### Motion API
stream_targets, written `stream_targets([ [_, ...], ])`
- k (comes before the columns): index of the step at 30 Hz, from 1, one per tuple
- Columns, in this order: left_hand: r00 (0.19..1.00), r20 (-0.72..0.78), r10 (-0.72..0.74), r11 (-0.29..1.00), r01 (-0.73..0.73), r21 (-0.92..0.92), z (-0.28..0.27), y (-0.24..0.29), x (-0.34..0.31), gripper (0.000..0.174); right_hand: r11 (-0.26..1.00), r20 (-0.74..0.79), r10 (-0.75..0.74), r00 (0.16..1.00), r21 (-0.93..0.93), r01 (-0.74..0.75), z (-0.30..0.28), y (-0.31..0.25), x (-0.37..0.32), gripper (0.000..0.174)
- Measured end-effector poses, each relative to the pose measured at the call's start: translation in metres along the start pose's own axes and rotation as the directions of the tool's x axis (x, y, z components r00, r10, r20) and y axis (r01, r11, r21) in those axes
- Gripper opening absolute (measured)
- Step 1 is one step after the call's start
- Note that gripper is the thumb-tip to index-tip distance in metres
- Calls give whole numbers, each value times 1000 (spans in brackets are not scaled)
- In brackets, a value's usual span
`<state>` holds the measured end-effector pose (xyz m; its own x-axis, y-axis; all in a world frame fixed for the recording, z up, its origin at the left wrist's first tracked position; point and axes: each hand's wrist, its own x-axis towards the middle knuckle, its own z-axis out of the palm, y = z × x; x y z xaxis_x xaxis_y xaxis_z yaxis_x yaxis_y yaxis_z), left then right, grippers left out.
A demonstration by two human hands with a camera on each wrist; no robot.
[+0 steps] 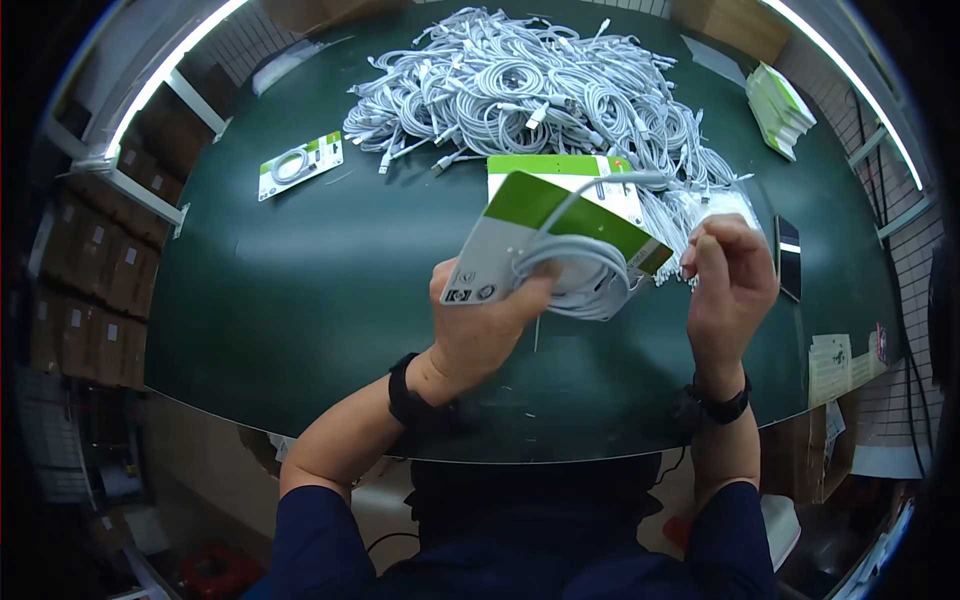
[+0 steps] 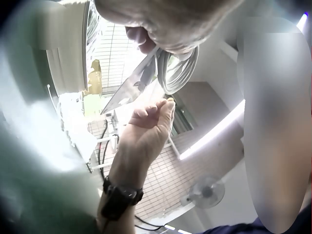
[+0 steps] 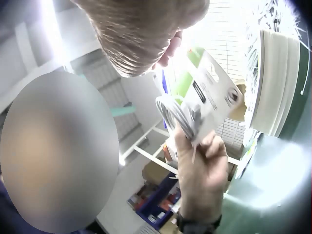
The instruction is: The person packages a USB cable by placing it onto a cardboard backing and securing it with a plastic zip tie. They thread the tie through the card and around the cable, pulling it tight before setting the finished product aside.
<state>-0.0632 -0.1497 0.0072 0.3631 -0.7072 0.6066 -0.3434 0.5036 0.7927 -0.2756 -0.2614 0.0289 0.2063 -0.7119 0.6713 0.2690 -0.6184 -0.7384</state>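
Note:
My left hand grips a green and white packaging card together with a coiled white cable pressed against it, held above the dark green table. The same card and coil show in the right wrist view, held by the left hand. My right hand is raised just right of the card with its fingers curled; a cable strand arcs from the coil toward it. In the left wrist view the right hand pinches something small at its fingertips.
A big heap of loose white cables fills the far middle of the table. More cards lie under the held one. One packed cable card lies far left. A stack of cards sits far right, a phone at right.

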Motion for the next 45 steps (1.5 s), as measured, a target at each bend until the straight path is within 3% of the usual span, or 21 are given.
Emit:
stream_targets([
  [2, 973, -52, -225, 967, 216, -138, 4, 3, 3, 17, 939, 130, -293, 947, -149, 311, 9, -2, -5, 18],
  [4, 928, -80, -365, 877, 313, -365, 12, 8, 14, 20, 812, 328, -455, 828, -230, 537, 27, -14, -6, 26],
  [7, 919, -100, -382, 836, 297, -461, 24, 12, 24, 20, 722, 467, -485, 739, -264, 640, 47, -19, -14, 31],
  [10, 909, -102, -403, 815, 307, -491, 29, 13, 25, 19, 622, 489, -515, 704, -352, 699, 51, -11, -16, 38],
  [14, 903, -134, -409, 786, 274, -555, 36, 6, 23, 19, 527, 472, -502, 725, -497, 689, 47, -3, -15, 40],
  [17, 890, -155, -428, 748, 253, -613, 43, 0, 25, 20, 530, 488, -480, 729, -501, 684, 49, -1, -14, 39],
  [23, 910, -174, -377, 795, 221, -565, 47, -3, 26, 23, 517, 490, -447, 749, -541, 663, 48, 4, -14, 39],
  [27, 898, -152, -414, 778, 262, -570, 49, -3, 22, 25, 523, 477, -452, 754, -542, 657, 46, 9, -15, 35],
  [35, 933, -128, -335, 882, 264, -390, 42, -2, 26, 27, 557, 506, -486, 713, -449, 698, 49, 5, -18, 28],
  [41, 922, -148, -358, 849, 255, -463, 43, -2, 30, 25, 631, 549, -527, 649, -260, 731, 51, 3, -24, 30],
  [45, 913, -90, -397, 838, 320, -443, 39, -5, 29, 25, 676, 539, -497, 680, -250, 693, 51, 8, -23, 31],
])
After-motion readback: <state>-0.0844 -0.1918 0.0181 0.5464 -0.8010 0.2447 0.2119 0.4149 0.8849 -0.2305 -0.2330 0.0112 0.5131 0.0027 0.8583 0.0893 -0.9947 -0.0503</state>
